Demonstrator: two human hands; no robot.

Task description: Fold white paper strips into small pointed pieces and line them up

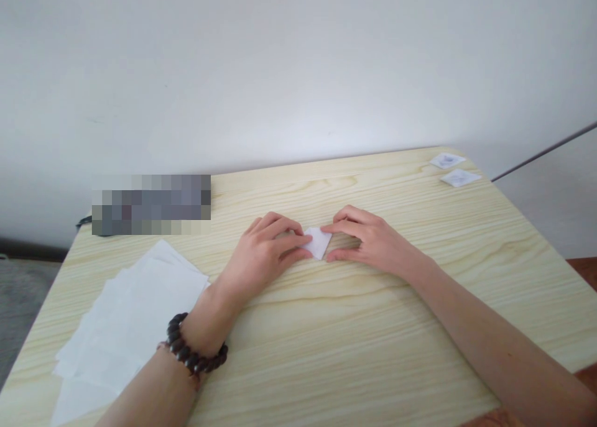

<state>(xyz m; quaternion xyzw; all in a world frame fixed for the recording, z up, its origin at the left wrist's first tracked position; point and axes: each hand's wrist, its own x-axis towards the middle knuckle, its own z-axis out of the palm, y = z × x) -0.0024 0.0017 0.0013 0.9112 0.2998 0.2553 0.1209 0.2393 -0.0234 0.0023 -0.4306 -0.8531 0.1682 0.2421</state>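
Bare forearms (480, 327) extend from the near edge over the wood-grain bench (354, 352), a dark beaded bracelet (196, 355) circling the left wrist. Between the fingertips lies a small folded piece of white paper (320, 242), straight ahead of the person near the middle of the bench. The left hand (265, 247) pinches its left side; the right hand (368, 234) stands narrowly parted, a fingertip touching the upper right edge and the thumb just beside the lower right. Both hands are about equally near. Fingers cover the left end, so I cannot tell its long axis. What shows is flat, plain and straight-edged, with a corner pointing toward the person. Overlapping white sheets (149, 309) lie left of the left hand; two folded paper diamonds (448, 160) rest at the far right corner.
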